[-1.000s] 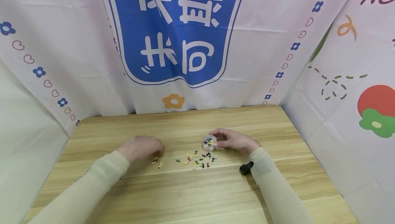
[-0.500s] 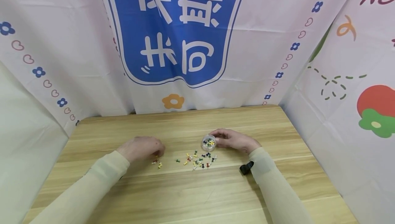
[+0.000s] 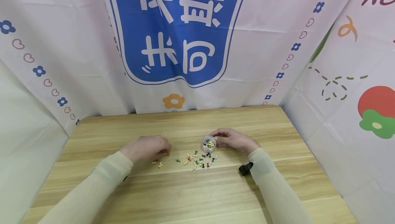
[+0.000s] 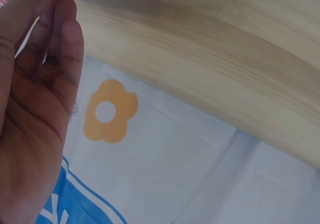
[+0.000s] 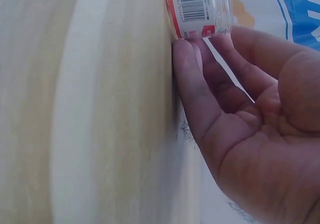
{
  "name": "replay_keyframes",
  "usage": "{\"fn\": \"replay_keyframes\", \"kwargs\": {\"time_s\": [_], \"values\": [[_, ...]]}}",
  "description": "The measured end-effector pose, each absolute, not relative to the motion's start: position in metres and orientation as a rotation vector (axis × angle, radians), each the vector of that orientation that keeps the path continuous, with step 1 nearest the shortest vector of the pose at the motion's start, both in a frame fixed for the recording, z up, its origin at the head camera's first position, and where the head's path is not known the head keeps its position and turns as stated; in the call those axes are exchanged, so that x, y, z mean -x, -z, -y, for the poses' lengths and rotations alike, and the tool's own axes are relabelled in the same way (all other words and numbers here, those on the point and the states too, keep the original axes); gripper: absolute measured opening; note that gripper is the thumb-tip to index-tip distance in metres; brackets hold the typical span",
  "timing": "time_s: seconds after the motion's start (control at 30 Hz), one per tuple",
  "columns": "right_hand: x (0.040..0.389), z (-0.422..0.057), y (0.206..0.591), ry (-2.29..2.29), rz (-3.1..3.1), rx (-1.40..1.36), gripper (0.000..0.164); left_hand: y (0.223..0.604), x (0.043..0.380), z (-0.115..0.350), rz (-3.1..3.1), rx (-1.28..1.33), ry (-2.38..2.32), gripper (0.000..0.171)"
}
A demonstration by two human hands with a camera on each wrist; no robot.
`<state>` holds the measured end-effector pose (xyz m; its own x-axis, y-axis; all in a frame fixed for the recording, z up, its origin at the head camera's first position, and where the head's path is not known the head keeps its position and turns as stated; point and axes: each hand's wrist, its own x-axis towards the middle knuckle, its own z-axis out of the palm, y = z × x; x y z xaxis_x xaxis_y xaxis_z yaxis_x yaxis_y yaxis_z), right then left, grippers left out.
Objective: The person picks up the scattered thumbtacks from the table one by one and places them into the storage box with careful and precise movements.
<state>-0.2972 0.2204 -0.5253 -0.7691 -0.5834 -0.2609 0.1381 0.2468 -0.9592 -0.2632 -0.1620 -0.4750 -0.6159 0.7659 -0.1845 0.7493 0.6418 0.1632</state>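
My left hand is just above the table, thumb and fingertips meeting. A small orange-red push pin shows at those fingertips; most of it is hidden. In the left wrist view, the same hand has its fingers bent toward the thumb. My right hand holds a small clear round tub by its right side. Several coloured push pins lie inside the tub. The right wrist view shows the tub's barcode label, with the right hand's fingertips against its wall.
Scattered push pins in several colours lie in front of the tub. A smaller group, with yellow pins, lies below the left hand, and a lone green pin between. A black object sits at the right wrist. Printed cloth hangs behind the wooden table.
My left hand has moved slightly right, with an orange-red push pin now showing at its fingertips. The right hand stays on the tub, which has barely shifted.
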Motion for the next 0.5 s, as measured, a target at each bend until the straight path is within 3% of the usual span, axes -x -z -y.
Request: {"fn": "replay_keyframes", "kwargs": {"time_s": [0.5], "values": [[0.294,-0.214,0.521,1.642,-1.919,0.314,0.032,0.468,0.262,0.148,-2.621,-1.31,-0.132,0.013]]}}
